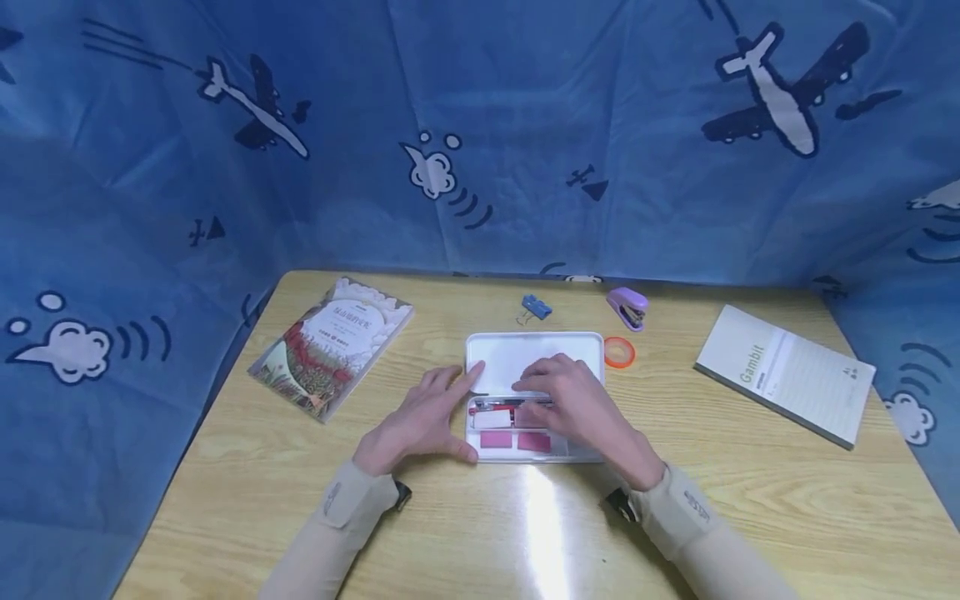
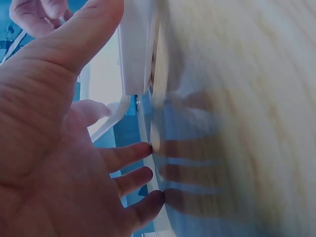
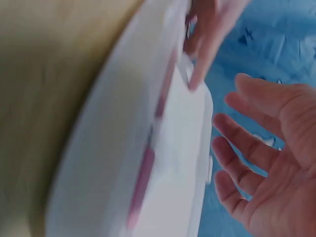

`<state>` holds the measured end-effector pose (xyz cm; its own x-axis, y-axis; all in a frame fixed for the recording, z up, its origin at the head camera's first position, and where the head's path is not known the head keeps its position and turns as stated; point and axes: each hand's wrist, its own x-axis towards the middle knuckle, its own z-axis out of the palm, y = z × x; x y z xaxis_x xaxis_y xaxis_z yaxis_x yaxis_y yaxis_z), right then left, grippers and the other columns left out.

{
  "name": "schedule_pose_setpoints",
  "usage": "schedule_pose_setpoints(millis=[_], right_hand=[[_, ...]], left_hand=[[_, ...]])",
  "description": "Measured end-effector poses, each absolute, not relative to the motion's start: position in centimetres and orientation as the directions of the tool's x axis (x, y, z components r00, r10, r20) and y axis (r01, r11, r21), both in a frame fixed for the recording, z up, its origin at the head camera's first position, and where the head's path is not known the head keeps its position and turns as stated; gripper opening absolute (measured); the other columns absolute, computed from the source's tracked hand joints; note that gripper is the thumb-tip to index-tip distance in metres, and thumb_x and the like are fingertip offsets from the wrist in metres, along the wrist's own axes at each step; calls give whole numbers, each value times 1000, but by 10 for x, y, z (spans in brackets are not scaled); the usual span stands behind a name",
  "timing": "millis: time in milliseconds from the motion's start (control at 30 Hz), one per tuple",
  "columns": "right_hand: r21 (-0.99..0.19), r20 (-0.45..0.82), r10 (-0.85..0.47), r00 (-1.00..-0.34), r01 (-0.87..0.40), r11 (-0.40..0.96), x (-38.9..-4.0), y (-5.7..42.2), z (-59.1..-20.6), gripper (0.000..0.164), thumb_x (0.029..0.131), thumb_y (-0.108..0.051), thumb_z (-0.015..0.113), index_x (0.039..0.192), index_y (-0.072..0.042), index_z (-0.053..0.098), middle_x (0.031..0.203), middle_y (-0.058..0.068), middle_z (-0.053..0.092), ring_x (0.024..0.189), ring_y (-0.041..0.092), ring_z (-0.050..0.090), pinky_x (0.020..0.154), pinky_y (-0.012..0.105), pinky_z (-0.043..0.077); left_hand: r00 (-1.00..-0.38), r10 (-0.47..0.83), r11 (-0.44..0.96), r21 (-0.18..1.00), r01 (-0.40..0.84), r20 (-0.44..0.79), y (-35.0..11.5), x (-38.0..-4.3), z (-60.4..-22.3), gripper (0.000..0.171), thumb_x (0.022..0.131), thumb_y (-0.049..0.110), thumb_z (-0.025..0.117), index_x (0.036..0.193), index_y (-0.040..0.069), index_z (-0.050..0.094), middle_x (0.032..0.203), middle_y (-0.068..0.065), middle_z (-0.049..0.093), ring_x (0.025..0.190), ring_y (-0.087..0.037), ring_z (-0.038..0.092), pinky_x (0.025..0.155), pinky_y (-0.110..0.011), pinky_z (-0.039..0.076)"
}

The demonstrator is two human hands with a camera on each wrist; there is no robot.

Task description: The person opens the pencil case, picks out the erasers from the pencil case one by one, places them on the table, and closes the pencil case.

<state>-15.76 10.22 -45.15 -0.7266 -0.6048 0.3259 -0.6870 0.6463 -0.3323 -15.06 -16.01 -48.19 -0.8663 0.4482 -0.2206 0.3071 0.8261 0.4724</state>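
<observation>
Pencil case (image 1: 500,375) touches the spread left hand (image 1: 420,423), a relaxed right hand (image 1: 573,402) above.

- Left grip (image 2: 84,143): fingers apart, thumb at the white case (image 2: 136,54)
- Its fingertips at the tabletop (image 2: 256,108), mirrored on it
- Right grip (image 2: 39,14), partly visible, beyond that thumb
- Blue cloth (image 2: 125,138) past the tabletop's far edge

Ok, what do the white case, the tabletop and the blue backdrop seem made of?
White case: probably smooth hard plastic, going by its even surface and rounded corners; coated metal isn't ruled out.
Tabletop: wood or wood-look laminate, from the grain, with a glossy finish that throws a bright glare.
Blue backdrop: likely printed fabric, low-sheen, as it hangs in soft creases.
</observation>
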Motion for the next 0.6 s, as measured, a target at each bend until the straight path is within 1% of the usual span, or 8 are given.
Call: schedule_pose_setpoints(millis=[133, 200, 333, 400, 500, 600], right_hand=[[-294, 230, -657, -718, -694, 657, -153, 88, -454, 24, 82, -21, 84, 105, -16, 82, 96, -1, 76, 89, 19, 66, 79, 35, 55], [-242, 199, -665, -720, -693, 679, -152, 83, -457, 23, 82, -19, 84, 105, -18, 82, 94, -2, 76, 85, 18, 63, 74, 32, 54], [-182, 159, -669, -726, -687, 703, -153, 75, -461, 15, 81, -17, 83, 95, -20, 82, 91, -1, 75, 79, 18, 59, 67, 30, 50], [-170, 145, -671, -727, -686, 707, -153, 72, -464, 11, 81, -15, 82, 89, -21, 80, 90, -1, 75, 77, 18, 58, 65, 29, 48], [-159, 145, -670, -728, -685, 711, -154, 69, -467, 11, 78, -12, 82, 82, -22, 79, 89, -1, 74, 76, 17, 57, 63, 28, 46], [-143, 161, -669, -726, -688, 712, -155, 68, -468, 14, 76, -15, 84, 88, -22, 82, 87, -1, 74, 75, 16, 55, 63, 27, 46]], left_hand=[[-861, 461, 818, 478, 320, -213, -160, -153, -482, 137, 61, 58, 91, 164, 33, 5, 168, -21, 19, 154, -41, 18, 122, -63, 25], [-860, 467, 814, 480, 327, -206, -160, -153, -483, 136, 61, 58, 91, 165, 33, 5, 168, -21, 19, 154, -41, 18, 122, -63, 25], [-859, 474, 806, 488, 335, -194, -160, -153, -483, 136, 61, 58, 91, 165, 31, 7, 167, -22, 20, 154, -42, 19, 122, -63, 25], [-857, 476, 804, 491, 335, -195, -161, -152, -483, 137, 61, 58, 91, 165, 31, 7, 167, -22, 20, 154, -42, 19, 122, -63, 25], [-856, 478, 802, 495, 336, -194, -162, -151, -483, 136, 61, 58, 91, 165, 31, 7, 167, -22, 20, 154, -42, 19, 122, -63, 25], [-858, 475, 805, 489, 335, -195, -163, -151, -483, 136, 61, 58, 91, 165, 31, 6, 167, -22, 20, 154, -42, 19, 122, -63, 25]])
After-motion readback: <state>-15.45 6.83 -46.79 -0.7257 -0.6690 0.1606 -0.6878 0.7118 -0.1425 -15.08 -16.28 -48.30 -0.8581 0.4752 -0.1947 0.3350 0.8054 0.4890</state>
